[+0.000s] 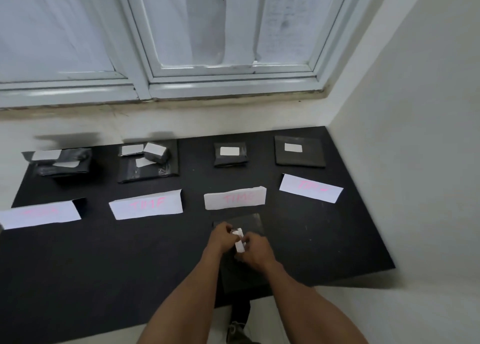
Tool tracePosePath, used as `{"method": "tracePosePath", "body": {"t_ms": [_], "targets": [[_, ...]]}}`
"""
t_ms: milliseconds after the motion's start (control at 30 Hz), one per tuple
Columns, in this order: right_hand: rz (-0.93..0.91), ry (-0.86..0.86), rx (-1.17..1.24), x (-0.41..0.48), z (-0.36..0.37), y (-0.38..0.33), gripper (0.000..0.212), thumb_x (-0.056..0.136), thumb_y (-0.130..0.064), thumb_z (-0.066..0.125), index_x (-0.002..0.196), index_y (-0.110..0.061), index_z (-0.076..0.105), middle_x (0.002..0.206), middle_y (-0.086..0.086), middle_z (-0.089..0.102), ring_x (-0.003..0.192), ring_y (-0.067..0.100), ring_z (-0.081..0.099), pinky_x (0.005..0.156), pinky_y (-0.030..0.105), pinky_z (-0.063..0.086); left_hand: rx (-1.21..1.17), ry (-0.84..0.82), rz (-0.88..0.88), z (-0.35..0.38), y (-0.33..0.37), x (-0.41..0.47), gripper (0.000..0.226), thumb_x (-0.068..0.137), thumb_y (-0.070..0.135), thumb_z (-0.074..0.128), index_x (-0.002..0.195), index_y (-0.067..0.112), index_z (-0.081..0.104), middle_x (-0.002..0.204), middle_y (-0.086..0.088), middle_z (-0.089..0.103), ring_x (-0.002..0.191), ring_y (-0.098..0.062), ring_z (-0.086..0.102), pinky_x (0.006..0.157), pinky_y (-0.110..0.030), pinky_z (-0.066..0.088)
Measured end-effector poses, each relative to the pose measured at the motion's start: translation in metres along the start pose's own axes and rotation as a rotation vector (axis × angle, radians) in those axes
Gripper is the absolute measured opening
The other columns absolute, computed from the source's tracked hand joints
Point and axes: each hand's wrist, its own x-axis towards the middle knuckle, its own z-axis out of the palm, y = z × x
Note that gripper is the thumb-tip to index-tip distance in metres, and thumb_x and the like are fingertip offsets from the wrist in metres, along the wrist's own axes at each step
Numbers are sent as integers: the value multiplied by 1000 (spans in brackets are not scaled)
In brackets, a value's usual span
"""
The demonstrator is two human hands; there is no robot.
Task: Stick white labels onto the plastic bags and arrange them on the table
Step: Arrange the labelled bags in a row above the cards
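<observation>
The grip of the left hand (222, 236) and of the right hand (257, 252) is closed: both pinch one white label (239, 243) over a dark plastic bag (250, 223) near the front edge of the tabletop (104, 265); no label shows on it yet. Labelled bags (230, 162) lie along the back edge, behind four paper signs (145, 204). Bare room lies toward the front left corner; a wall (415, 162) borders the right edge.

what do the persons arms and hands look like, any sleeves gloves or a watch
The left forearm and right forearm are bare down to the bottom edge of the view; no sleeves show. The left hand and right hand wear no gloves. No watch, bracelet or ring is visible, though slight blur could hide a thin ring.
</observation>
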Motion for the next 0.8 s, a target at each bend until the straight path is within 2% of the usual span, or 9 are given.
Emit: {"method": "tracePosePath", "body": {"t_ms": [67,133,233,333,467,533,633,733,800], "targets": [[-48,15,121,-1,-3,-1,36,64,-22,82,89,-24,56,88,-4,67,78,12,62,65,19,47,-116,70,-15,0,2,2,19,80,12,73,98,13,69,106,-10,69,100,-24,65,88,-36,55],[-95,46,209,-2,-10,-2,36,62,-23,84,86,-25,57,80,-8,66,70,9,62,59,15,46,-275,86,-24,-6,7,1,20,82,7,71,102,8,72,101,-12,71,93,-22,66,83,-35,57],[-174,124,285,4,-27,-6,37,58,-28,88,87,-21,65,79,-4,70,71,9,66,64,24,56,-395,12,11,-23,26,-3,24,89,3,64,112,3,67,98,-14,68,86,-21,65,72,-31,57],[-239,195,306,10,-47,-20,34,59,-24,86,88,-18,70,81,-5,72,71,7,68,66,23,57,-525,-32,26,-40,46,-6,20,90,0,59,110,4,64,104,-16,66,89,-23,66,67,-34,59],[-322,271,262,18,-62,-38,34,71,-18,76,105,-14,71,94,0,73,77,9,67,69,16,54,-625,-109,64,-60,66,-8,30,90,-1,55,113,15,65,114,-11,65,105,-29,65,78,-42,60],[-354,296,240,23,-64,-44,35,75,-20,72,109,-15,70,101,-2,71,80,9,66,73,19,56,-642,-120,73,-67,70,-7,24,91,3,57,112,11,66,115,-11,66,105,-29,65,82,-40,59],[-402,315,197,30,-65,-52,37,75,-24,71,111,-19,68,107,-4,69,90,10,64,82,29,56,-688,-77,64,-75,72,2,18,92,8,61,108,3,65,118,-14,64,105,-31,64,79,-35,59],[-439,306,184,42,-68,-66,47,75,-23,73,121,-21,63,114,-6,64,101,8,59,90,23,50,-760,-77,58,-87,74,15,16,93,8,59,107,0,63,120,-20,61,109,-32,63,81,-34,58],[-434,300,211,49,-71,-71,47,78,-19,73,123,-20,61,117,-8,61,104,5,56,89,19,50,-773,-88,52,-94,75,22,14,94,6,57,105,0,63,120,-22,61,109,-33,63,83,-35,57]]}}
